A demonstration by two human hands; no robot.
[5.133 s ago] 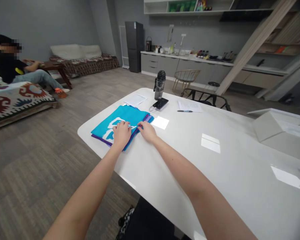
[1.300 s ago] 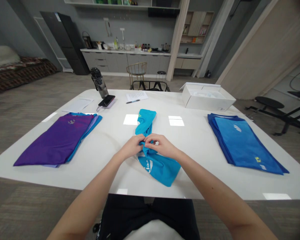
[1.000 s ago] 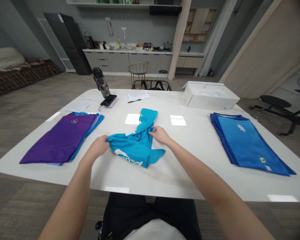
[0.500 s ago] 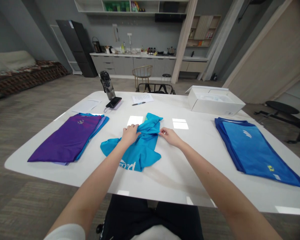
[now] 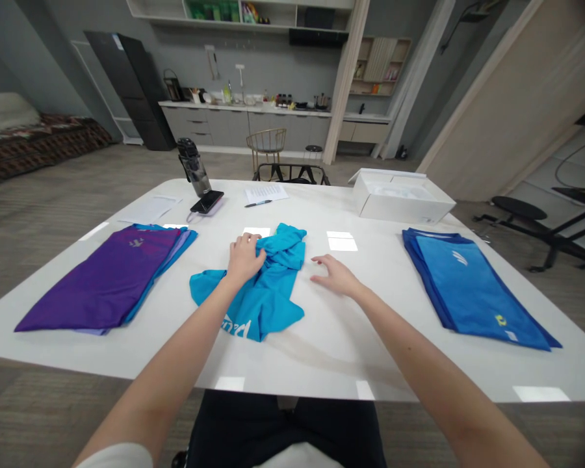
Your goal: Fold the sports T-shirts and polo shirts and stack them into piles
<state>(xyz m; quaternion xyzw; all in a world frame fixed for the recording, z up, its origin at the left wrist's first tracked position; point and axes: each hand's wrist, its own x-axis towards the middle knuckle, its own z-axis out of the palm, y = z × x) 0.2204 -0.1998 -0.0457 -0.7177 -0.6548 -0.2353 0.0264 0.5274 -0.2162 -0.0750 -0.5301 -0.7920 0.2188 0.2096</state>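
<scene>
A crumpled turquoise shirt (image 5: 263,296) with white lettering lies in the middle of the white table (image 5: 322,344). My left hand (image 5: 244,257) rests on its upper part, fingers curled into the bunched cloth. My right hand (image 5: 335,273) lies flat on the bare tabletop just right of the shirt, fingers spread, holding nothing.
A folded stack topped by a purple shirt (image 5: 104,279) lies at the left, a folded stack of blue shirts (image 5: 472,286) at the right. At the back stand a dark bottle (image 5: 194,167), a phone (image 5: 207,201), papers with a pen (image 5: 266,194) and an open white box (image 5: 402,195).
My right hand has let go of the turquoise shirt and moved right onto the bare table. My left hand stays on the bunched cloth. The shirt has shifted slightly.
</scene>
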